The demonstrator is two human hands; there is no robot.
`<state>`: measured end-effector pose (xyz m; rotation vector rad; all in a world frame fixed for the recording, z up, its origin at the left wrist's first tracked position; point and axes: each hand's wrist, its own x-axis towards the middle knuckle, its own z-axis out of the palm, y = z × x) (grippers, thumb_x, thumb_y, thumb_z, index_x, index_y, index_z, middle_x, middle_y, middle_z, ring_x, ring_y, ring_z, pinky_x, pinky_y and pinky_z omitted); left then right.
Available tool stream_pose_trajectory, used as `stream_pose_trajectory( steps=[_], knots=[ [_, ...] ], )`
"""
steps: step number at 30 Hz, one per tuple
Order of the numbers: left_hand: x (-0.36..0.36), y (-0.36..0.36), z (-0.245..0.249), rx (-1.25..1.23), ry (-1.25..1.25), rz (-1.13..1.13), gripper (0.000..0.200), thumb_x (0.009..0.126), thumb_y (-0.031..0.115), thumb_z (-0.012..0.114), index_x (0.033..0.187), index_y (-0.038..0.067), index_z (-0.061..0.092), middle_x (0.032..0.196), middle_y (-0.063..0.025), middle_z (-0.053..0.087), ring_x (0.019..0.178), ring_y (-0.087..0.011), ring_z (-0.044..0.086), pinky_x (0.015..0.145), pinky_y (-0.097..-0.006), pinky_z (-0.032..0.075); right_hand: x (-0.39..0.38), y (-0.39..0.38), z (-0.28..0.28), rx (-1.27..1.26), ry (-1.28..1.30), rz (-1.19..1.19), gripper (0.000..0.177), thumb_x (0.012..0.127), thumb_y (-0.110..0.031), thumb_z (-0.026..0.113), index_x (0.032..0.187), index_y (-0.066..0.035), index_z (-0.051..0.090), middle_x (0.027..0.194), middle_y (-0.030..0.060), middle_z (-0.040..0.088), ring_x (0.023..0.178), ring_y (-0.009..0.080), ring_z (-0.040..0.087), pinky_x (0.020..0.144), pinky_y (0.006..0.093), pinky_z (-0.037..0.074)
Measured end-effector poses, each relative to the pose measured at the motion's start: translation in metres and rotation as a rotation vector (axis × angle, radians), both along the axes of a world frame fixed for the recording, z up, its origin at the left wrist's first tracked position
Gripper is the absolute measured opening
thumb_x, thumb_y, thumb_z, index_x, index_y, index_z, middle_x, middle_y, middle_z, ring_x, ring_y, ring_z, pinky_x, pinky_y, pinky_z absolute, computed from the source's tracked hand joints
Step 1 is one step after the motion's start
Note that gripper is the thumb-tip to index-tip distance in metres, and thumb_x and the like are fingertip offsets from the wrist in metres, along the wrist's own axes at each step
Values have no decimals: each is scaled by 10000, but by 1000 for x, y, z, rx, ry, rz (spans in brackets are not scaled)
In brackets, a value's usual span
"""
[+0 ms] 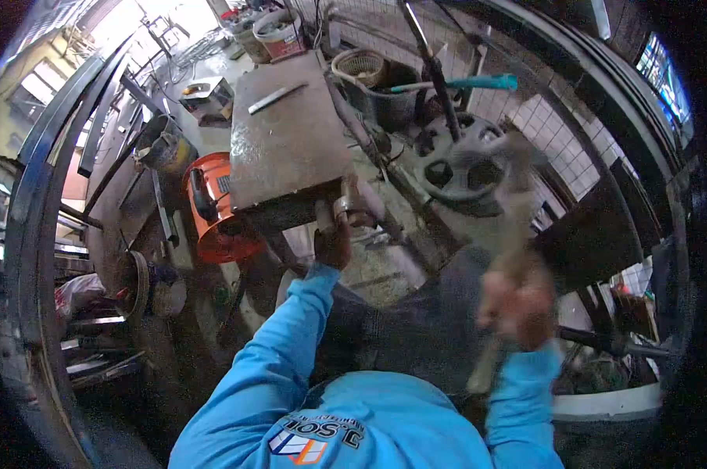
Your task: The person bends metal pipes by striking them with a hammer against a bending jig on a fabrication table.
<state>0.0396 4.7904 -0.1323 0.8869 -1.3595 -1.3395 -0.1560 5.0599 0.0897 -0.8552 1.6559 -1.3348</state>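
My left hand [334,241] is closed around a short, rounded metal piece [353,209], touching the near right corner of a worn metal-topped bench [291,148]. Its exact kind I cannot make out. Off to the right, my right hand [519,303] is smeared by motion, but its fingers are wrapped round a hammer [485,367]. The hammer's handle end sticks out below the fist, and its blurred head rises above. On the bench top lies a flat metal bar [277,98].
An orange fan [212,207] stands left of the bench. Spoked wheel [463,160], baskets [361,69] and a teal-ended tool [486,82] are to the right. Buckets [279,35] stand behind. Metal frames [37,258] rise at both sides.
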Motion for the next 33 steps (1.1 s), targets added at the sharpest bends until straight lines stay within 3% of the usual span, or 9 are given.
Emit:
stream_pose_trajectory(
  steps=[3, 6, 10, 12, 15, 18, 27, 30, 33],
  knots=[
    [3, 1, -13, -383, -674, 76, 360, 885, 167, 507, 1220, 38, 499, 1204, -184, 532, 1034, -320, 570, 873, -398, 469, -48, 27, 55, -406, -50, -253, 320, 940, -377, 474, 820, -82, 499, 674, 47, 523, 573, 161, 515, 603, 315, 495],
    [9, -10, -50, -635, -833, 103, 398, 938, 256, 469, 1258, 21, 448, 1234, -207, 521, 996, -340, 590, 816, -419, 479, -3, -36, 41, -673, -32, -626, 324, 942, -370, 472, 767, -97, 484, 658, 54, 534, 558, 186, 518, 585, 324, 480],
    [-6, 6, -18, -91, -48, 0, 394, 930, 189, 479, 1282, 23, 417, 1273, -226, 478, 1019, -385, 566, 790, -459, 483, 33, -25, -6, -194, 46, -442, 307, 896, -374, 556, 902, -69, 528, 655, 57, 547, 546, 190, 544, 561, 331, 487],
    [-4, -2, -47, -71, -1, -10, 493, 950, 239, 476, 1367, 19, 334, 1303, -262, 456, 984, -424, 585, 720, -479, 505, 37, -18, -11, 53, 64, -314, 325, 876, -381, 591, 941, -71, 514, 633, 52, 531, 515, 193, 543, 518, 341, 493],
    [10, -23, -125, -451, -513, 24, 468, 932, 280, 513, 1299, 16, 389, 1236, -247, 489, 953, -412, 593, 704, -457, 509, 12, 1, 2, -163, -132, -435, 262, 869, -284, 626, 983, -90, 493, 612, 39, 508, 473, 172, 524, 455, 312, 481],
    [16, -19, -82, -293, -435, -37, 357, 914, 284, 545, 1121, -6, 521, 1035, -218, 590, 860, -393, 618, 678, -441, 511, 28, -35, 35, -578, -233, -766, 211, 896, -241, 591, 978, -98, 459, 541, 23, 449, 421, 139, 484, 396, 270, 440],
    [24, -6, -27, -275, -503, -48, 315, 913, 281, 549, 980, -24, 594, 887, -184, 648, 826, -351, 635, 697, -399, 511, 111, -48, -21, 253, -184, -21, 232, 869, -235, 623, 939, -35, 527, 595, 53, 530, 495, 159, 552, 469, 332, 478],
    [27, -5, -27, -222, -475, -52, 317, 917, 279, 542, 995, -26, 582, 912, -185, 643, 851, -337, 635, 714, -388, 510, 78, -30, 10, 288, -233, -122, 211, 851, -215, 640, 890, -30, 544, 610, 58, 535, 505, 162, 557, 480, 329, 489],
    [25, -3, -30, -118, -389, -44, 318, 922, 277, 535, 1009, -27, 569, 937, -186, 638, 876, -324, 635, 731, -377, 508, 26, 15, 54, -208, -146, -335, 278, 899, -327, 541, 772, -83, 502, 613, 51, 528, 522, 160, 529, 500, 291, 454]
  ],
)
